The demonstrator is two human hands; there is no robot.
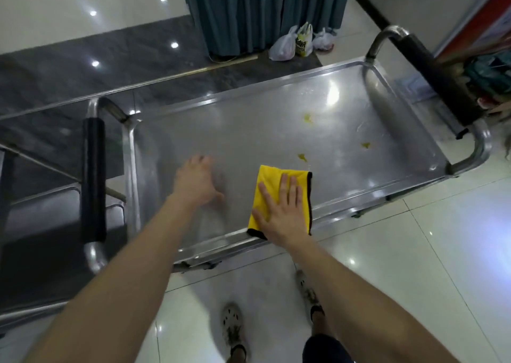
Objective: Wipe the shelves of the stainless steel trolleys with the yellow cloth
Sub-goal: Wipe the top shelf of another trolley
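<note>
We press our open right grip (282, 216) flat on the cloth (269, 179) to wipe the shelf (262, 108); our left grip (196, 181) is open, empty.

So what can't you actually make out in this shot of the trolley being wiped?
Head view only:
- Top shelf: hides any shelves below it.
- Second trolley: cut off by the left edge.
- Yellow cloth: partly covered by the right hand.
- Left hand: motion-blurred, contact with the shelf unclear.
- Plastic bags: too small to tell contents.
</note>
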